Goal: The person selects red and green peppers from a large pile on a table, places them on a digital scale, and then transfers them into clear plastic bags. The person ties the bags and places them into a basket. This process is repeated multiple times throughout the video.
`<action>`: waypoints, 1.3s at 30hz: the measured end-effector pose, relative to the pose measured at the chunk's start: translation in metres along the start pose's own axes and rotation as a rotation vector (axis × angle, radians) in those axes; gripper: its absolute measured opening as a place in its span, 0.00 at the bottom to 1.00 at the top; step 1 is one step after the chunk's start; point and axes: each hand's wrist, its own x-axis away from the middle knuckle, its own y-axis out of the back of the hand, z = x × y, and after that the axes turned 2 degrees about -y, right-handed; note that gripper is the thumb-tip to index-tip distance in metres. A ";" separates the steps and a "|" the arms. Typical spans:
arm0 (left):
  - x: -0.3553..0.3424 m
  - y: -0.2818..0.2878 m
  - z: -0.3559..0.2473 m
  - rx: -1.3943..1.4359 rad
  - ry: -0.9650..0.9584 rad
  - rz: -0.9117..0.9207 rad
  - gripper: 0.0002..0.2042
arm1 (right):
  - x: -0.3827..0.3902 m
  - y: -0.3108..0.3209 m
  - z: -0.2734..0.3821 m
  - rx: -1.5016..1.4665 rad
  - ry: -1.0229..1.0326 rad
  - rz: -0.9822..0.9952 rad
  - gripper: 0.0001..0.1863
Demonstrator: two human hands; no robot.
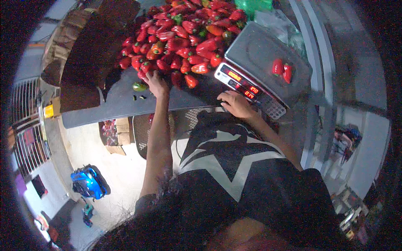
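A large heap of red peppers [176, 42], with a few orange and green ones, covers the back of the dark table [113, 104]. My left hand [158, 85] reaches to the heap's front left, its fingers closed on a red pepper [143, 75] there. Beside it lies a loose green pepper [139, 86]. At the table's front edge, my right hand [237, 104] is curled just before the scale's lit display; what its fingers hold, if anything, is hidden. On the plate of the digital scale [255, 50] lie two red peppers [282, 70], toward its right side.
Clear plastic bags [278, 25] and a green bag [254, 5] lie behind the scale. Brown cardboard [83, 67] stands at the table's left. Below are a perforated dark crate [142, 138], an open carton [122, 131] and a blue vehicle-like object [88, 182] on the floor.
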 end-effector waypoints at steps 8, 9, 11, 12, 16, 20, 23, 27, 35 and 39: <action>0.022 0.080 -0.095 0.768 -0.109 -0.139 0.13 | -0.041 0.015 0.011 -1.315 -0.437 -0.032 0.20; 0.034 0.088 -0.117 0.859 -0.035 0.106 0.14 | -0.053 0.011 0.014 -1.591 -0.477 -0.036 0.21; 0.052 0.097 -0.137 1.077 -0.292 0.254 0.16 | -0.079 0.005 0.019 -1.695 -0.596 -0.165 0.17; 0.054 0.097 -0.125 0.874 -0.329 0.077 0.16 | -0.089 0.005 0.021 -1.644 -0.585 -0.219 0.17; 0.040 0.071 0.020 0.401 0.482 -0.125 0.21 | -0.097 0.033 0.013 -1.501 -0.379 -0.219 0.16; 0.042 0.015 0.115 0.023 0.325 0.104 0.28 | -0.084 0.064 -0.002 -1.549 -0.429 -0.204 0.22; 0.040 -0.013 0.117 0.184 0.225 -0.135 0.25 | -0.071 0.076 -0.011 -1.429 -0.442 -0.305 0.22; 0.030 -0.029 0.099 0.210 0.238 -0.057 0.25 | -0.054 0.092 -0.030 -0.888 -0.422 -0.486 0.23; 0.023 0.009 0.074 1.162 0.464 -0.096 0.17 | -0.070 0.077 -0.023 -0.342 -0.197 -0.444 0.22; 0.006 0.032 0.043 1.349 0.504 0.128 0.20 | -0.119 0.034 0.004 -0.116 0.073 -0.345 0.24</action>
